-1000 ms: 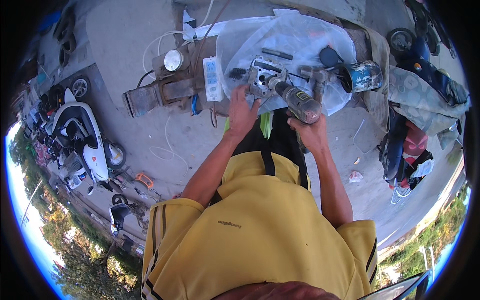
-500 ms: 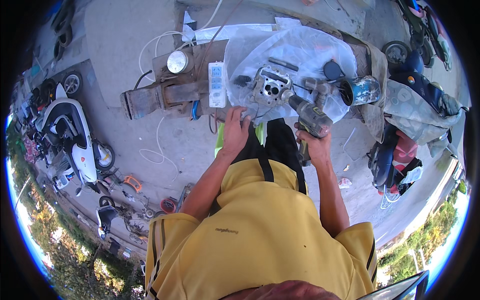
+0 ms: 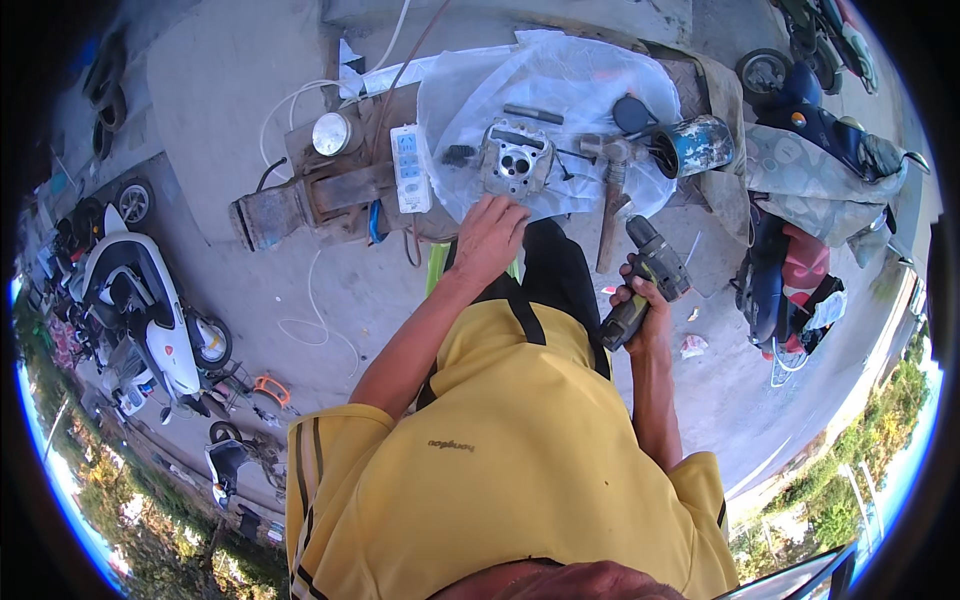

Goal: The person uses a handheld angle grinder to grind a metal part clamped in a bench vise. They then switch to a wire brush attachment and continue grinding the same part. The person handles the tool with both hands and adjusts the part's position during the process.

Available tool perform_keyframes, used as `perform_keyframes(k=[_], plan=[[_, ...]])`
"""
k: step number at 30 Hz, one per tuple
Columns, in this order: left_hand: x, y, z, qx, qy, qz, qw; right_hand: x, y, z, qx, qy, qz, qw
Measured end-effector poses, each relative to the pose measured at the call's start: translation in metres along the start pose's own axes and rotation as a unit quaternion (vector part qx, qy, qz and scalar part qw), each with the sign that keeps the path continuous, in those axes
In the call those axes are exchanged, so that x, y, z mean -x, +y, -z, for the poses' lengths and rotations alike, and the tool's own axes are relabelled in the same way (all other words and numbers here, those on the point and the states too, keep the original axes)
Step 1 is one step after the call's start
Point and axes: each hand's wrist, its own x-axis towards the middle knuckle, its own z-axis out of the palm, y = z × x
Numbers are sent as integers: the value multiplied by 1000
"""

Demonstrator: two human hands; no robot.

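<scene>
Drawn back from the metal engine part [image 3: 516,160] since the earlier frame, the drill [image 3: 660,262] is now clear of the bench [image 3: 692,90], near the handle of the hammer [image 3: 613,195]. Its chuck points away from the person and slightly left, the barrel's long axis slanting down to the right. The right hand [image 3: 648,305] grips its handle; the left hand [image 3: 490,238] has bent fingers at the engine part's near edge, whether gripping cannot be told. Small dark lettering crosses the yellow shirt [image 3: 510,480].
</scene>
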Motion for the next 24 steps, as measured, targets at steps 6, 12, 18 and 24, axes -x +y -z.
perform_keyframes(k=[6, 12, 18, 24], plan=[[-66, 6, -50, -184, -23, -134, 973, -4, -5, 34, -127, -106, -47, 985], [-100, -1, -90, -374, -115, -143, 909, 2, -29, 71, -172, -182, -59, 966], [-115, -3, -94, -389, -134, -209, 887, 1, -48, 111, -217, -227, -57, 948], [-108, 29, -95, -241, -75, -129, 959, 4, -63, 131, -210, -236, -39, 948]])
